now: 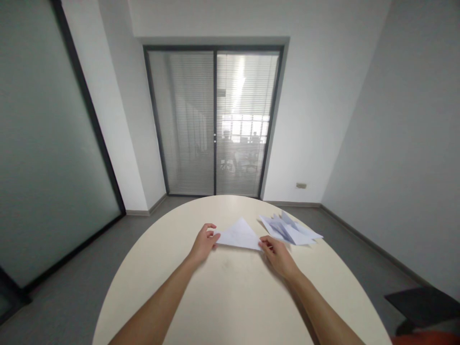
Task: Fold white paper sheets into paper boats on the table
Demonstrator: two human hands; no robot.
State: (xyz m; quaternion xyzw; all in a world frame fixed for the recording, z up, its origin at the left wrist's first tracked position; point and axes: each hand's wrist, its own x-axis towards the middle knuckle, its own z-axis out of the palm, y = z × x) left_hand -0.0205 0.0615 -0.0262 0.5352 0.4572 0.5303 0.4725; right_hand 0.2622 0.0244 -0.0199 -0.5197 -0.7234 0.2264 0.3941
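A white sheet of paper (pixel 239 235), folded into a triangle with its point away from me, is held between my two hands just over the tabletop. My left hand (pixel 204 243) pinches its left corner between thumb and fingers. At the opposite corner, the thumb and fingers of my right hand (pixel 275 253) close on the paper. Beyond my right hand lies a loose heap of folded white papers (pixel 289 229), some standing up at angles.
The round cream table (pixel 230 297) fills the lower middle. Behind it stands a glass door (pixel 215 120) with blinds. A frosted glass panel (pixel 46 143) is at the left. A dark flat object (pixel 424 304) shows at the lower right, beside the table.
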